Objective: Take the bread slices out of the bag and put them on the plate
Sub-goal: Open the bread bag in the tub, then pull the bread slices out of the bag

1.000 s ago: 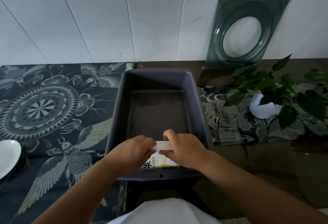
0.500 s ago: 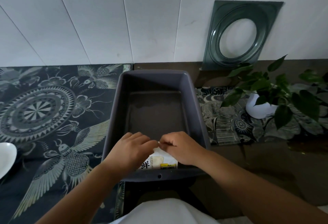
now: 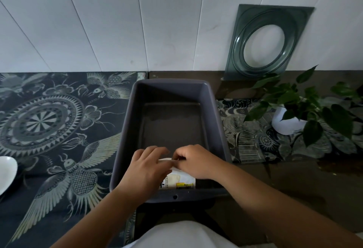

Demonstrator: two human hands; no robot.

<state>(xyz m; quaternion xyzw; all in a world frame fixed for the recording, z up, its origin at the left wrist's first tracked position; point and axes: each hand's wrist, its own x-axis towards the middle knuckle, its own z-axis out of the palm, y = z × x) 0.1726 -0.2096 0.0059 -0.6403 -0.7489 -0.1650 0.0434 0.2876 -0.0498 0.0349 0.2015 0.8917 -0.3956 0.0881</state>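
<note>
A white bread bag (image 3: 179, 180) with printed labels lies at the near end of a deep grey tub (image 3: 216, 122). My left hand (image 3: 145, 169) rests over the bag's left side with fingers spread on its top edge. My right hand (image 3: 194, 162) pinches the bag's top edge from the right. Both hands cover most of the bag, and the bread slices inside are hidden. A white plate (image 3: 6, 173) shows partly at the far left edge of the table.
A dark patterned cloth (image 3: 55, 122) covers the table's left half. A potted green plant (image 3: 306, 110) in a white pot stands at the right. A dark square dish (image 3: 267, 41) leans against the white wall behind it. The tub's far end holds nothing.
My hands have closed in toward each other over the bag's top edge, and the left fingers have spread across it. The bag stays at the tub's near end.
</note>
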